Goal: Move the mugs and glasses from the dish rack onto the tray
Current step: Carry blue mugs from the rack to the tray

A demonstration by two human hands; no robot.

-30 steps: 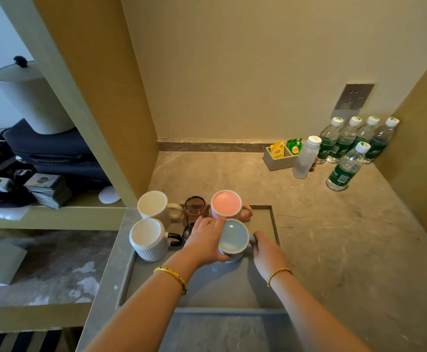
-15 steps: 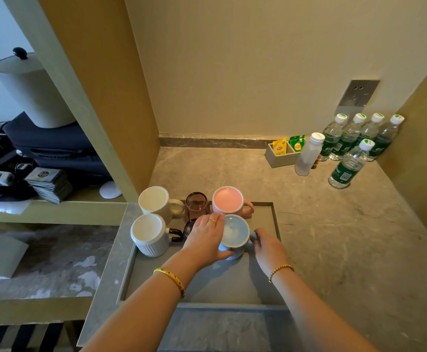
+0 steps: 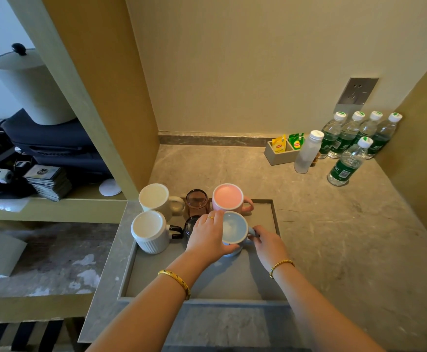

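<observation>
The blue mug [image 3: 234,231], gripped around its body by the left hand [image 3: 207,237] and at its handle by the right hand [image 3: 268,241], should be settled flat on the tray [image 3: 199,283] before being released.

— Where did everything sit relative to the tray [image 3: 263,288]?

— Six vessels stood in its far part, three by two: two mugs [image 3: 154,199] at the left, two glasses [image 3: 196,202] in the middle, two mugs at the right. The near part lay bare.

— And off the tray?

— Behind and to its right, on the counter [image 3: 334,237], stood a small box [image 3: 279,153], with bottles [image 3: 344,161] right of that.
</observation>
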